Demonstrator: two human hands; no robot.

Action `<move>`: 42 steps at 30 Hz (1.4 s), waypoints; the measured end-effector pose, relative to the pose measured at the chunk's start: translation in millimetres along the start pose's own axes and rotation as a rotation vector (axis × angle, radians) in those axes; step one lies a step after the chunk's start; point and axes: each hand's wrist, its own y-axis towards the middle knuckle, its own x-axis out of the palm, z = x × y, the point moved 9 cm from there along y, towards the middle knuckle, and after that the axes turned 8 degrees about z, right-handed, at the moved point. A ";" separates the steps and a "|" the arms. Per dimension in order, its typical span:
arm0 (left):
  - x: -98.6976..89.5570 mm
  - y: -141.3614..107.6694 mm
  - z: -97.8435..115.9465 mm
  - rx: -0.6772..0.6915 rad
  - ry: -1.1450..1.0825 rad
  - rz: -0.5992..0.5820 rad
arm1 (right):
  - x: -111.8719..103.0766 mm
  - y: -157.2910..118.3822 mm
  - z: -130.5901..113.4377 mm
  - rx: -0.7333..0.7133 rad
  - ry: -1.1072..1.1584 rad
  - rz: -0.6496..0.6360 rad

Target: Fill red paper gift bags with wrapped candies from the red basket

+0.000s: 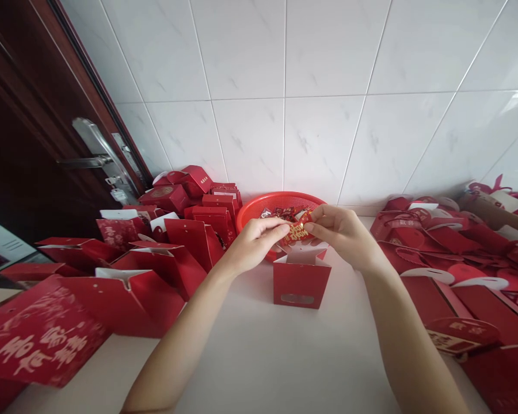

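Observation:
My left hand (261, 237) and my right hand (343, 233) face each other near the middle of the view. Thumbs and fingertips of both pinch a small red wrapped candy (300, 231) printed with gold characters. Directly below it, an open red paper gift box (300, 284) with a small clear window in its front stands upright on the white table (280, 356). Its inside is mostly hidden from me. Behind my hands sits a red plastic basket (252, 207) with wrapped candies (280, 214) in it, partly covered by my fingers.
Several open red gift boxes (142, 287) crowd the left side beside a dark door (30, 103) with a metal handle. To the right lie many flat or folded red boxes (453, 247). A white tiled wall (319, 132) rises behind the basket.

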 end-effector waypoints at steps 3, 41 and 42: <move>2.4 -0.4 1.1 0.028 0.011 -0.025 | -1.2 -0.3 0.4 -0.004 0.011 0.029; -7.1 -5.4 12.3 0.243 -0.342 0.287 | -0.2 -1.9 -12.2 -0.068 0.218 0.052; -7.4 -4.9 11.1 0.232 -0.349 0.293 | 0.2 -1.9 -12.7 -0.068 0.205 0.052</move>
